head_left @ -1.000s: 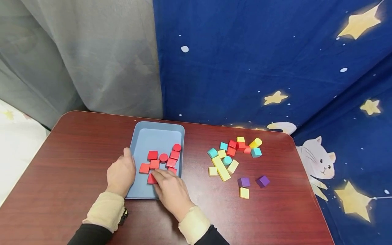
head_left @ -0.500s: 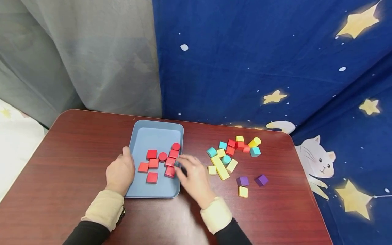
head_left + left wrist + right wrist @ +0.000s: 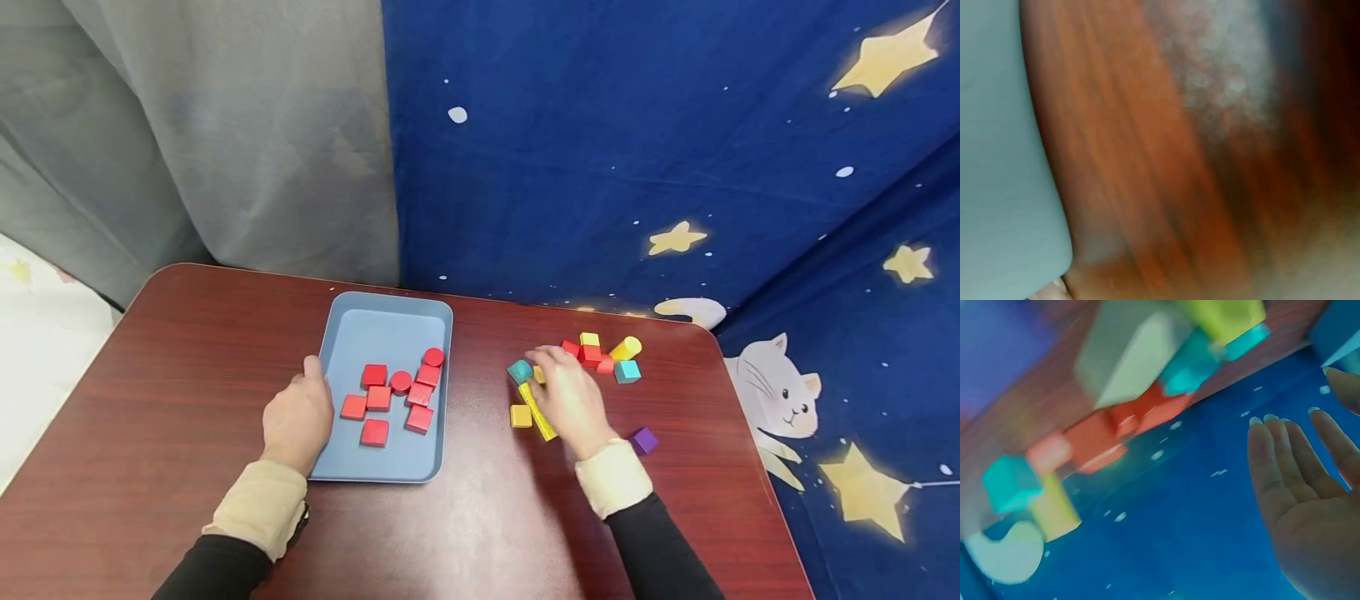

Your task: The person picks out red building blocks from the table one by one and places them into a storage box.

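Note:
My left hand (image 3: 298, 419) grips the left rim of the blue-grey tray (image 3: 367, 310); a smooth grey tray wall (image 3: 1004, 150) fills the left of the left wrist view. Inside the tray lie several red blocks (image 3: 378, 398) and red round pieces (image 3: 401, 382). My right hand (image 3: 572, 398) is over the loose blocks on the table, with nothing in its grasp; in the right wrist view its fingers (image 3: 1300, 462) are extended. Nearest its fingertips are a teal cylinder (image 3: 519, 372) and a long yellow block (image 3: 537, 412), partly covered by the hand. Other blocks beneath it are hidden.
Behind the right hand stand red blocks (image 3: 590, 356), a yellow cylinder (image 3: 626, 348) and a teal cube (image 3: 627, 372). A purple block (image 3: 643, 440) lies to its right, a small yellow block (image 3: 521, 416) to its left. A blue star-patterned curtain (image 3: 540, 167) hangs behind the table.
My right hand has let go of a red block in the tray's lower right and moved right, out over the loose blocks. The left hand keeps its place at the rim.

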Demonstrator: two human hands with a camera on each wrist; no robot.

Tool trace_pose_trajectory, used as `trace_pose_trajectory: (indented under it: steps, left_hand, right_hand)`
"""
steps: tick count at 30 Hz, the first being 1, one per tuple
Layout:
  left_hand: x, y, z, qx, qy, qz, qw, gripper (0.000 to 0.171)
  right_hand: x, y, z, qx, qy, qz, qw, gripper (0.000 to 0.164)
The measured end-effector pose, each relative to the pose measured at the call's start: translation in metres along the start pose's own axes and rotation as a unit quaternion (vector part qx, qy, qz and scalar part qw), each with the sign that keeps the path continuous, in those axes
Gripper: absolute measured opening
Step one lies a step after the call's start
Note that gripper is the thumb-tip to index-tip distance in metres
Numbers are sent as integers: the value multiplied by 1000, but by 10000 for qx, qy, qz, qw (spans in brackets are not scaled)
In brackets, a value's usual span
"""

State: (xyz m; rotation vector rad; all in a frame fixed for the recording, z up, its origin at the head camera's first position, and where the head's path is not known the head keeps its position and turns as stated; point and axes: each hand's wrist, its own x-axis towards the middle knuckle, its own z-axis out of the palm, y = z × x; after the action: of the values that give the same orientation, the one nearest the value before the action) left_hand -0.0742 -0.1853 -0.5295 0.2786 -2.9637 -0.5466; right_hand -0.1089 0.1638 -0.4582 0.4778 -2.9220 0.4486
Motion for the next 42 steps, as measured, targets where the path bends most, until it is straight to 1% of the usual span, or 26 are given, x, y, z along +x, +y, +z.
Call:
trace_pose_trajectory:
  steps: [4, 7, 13, 17, 25, 30, 34, 42]
  left_hand:
    - [0, 0, 2, 47, 65, 39, 10000, 16]
    - [0, 0, 3, 73, 86, 78, 9999, 15]
    - [-2, 1, 4, 92, 234, 144, 9996, 15]
    - [-1, 1, 3, 76, 226, 121, 9996, 15]
    - [-1, 1, 2, 50, 158, 107, 9998, 15]
    - [-1, 0, 1, 52, 154, 111, 9998, 14]
    - [-1, 0, 1, 30, 128, 94, 9999, 15]
    - [-1, -1, 1, -25, 139, 36, 9999, 15]
  right_hand:
    - [3, 24, -5, -242, -198, 232, 9992, 41]
    - [4, 37, -9, -283, -285, 352, 9986, 42]
    - [3, 51, -10, -245, -364, 460, 9980, 38]
    - [3, 58, -7, -302, -428, 601, 9968, 35]
    - [5, 68, -2, -370, -523, 613, 9961, 40]
    - [8, 71, 1, -368, -590, 464, 9965, 41]
    - [12, 72, 4, -484, -708, 391, 9956, 44]
    - [16, 73, 9, -606, -995, 335, 9926, 40]
